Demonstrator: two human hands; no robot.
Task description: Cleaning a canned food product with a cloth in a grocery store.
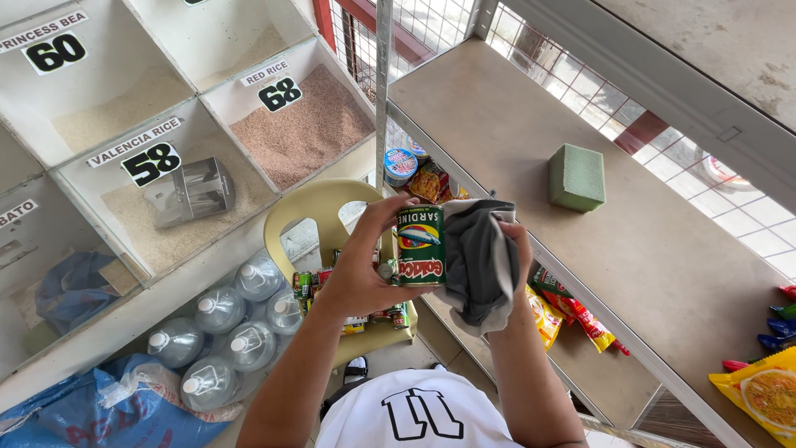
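Green foam block (575, 177) sitting on brown shelf (663, 274); water bottles (222, 332) standing below rice bins (249, 108); metal scoop (192, 192) lying in one.

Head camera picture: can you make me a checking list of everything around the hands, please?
Surface: brown shelf, mostly bare, with wire mesh behind it.
Job's things: green tin can and grey cloth, touching each other.
Clutter: green sponge block on the shelf; snack packets at its right edge; more tins on a yellow plastic chair.
Grips: left hand shut on the tin can; right hand shut on the grey cloth.
Cables: nothing seen.
Surroundings: white grain bins, one with a metal scoop; water bottles and a blue sack below.
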